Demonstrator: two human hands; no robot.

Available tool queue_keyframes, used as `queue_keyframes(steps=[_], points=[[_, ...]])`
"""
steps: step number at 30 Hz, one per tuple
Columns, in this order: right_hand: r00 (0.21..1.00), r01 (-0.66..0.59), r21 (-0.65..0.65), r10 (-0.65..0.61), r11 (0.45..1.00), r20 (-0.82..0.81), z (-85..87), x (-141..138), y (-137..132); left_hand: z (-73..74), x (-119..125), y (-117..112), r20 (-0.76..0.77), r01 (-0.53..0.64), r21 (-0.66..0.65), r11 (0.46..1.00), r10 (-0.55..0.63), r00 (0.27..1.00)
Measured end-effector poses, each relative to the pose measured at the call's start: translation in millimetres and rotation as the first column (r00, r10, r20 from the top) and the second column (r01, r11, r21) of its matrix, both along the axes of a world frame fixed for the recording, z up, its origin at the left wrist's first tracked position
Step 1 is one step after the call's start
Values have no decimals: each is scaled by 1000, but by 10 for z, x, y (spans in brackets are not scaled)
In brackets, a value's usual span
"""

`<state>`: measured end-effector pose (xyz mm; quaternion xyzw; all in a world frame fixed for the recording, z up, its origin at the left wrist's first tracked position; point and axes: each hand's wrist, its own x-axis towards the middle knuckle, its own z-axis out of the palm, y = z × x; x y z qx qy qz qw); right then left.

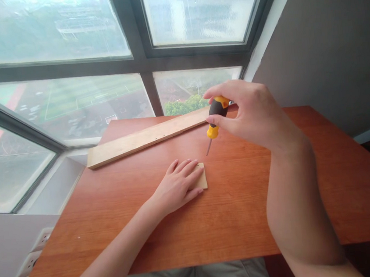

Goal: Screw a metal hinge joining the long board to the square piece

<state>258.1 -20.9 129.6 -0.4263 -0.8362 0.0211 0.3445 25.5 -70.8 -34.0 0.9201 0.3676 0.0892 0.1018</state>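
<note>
The right hand point(252, 116) grips a yellow-and-black screwdriver point(217, 108), which slants down over the reddish table point(240, 221). The left hand point(177, 187) lies open and flat, partly covering a small wooden piece point(203, 182) on that surface; beyond both, a long wooden board point(135, 143) lies near the window point(70, 27).

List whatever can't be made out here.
Head view: left part of the small wooden piece, under the left hand.
Head view: right end of long board, behind the right hand and screwdriver.
Head view: screwdriver tip's shape, too small.
Head view: near right corner of table, cut off by right edge.
</note>
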Motion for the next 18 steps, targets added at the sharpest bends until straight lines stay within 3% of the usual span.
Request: queue_keyframes(steps=[6,12,18], points=[[1000,-2,-3,2,1000,5,6,-7,0,-29,-355,141,14,-101,1,995,101,995],[1000,-9,5,9,1000,-2,-1,-5,-6,-61,-899,365,-5,-270,-33,962,270,963],[999,-2,8,3,1000,-33,-24,-25,7,-80,-1311,392,-8,-368,-20,929,368,930]])
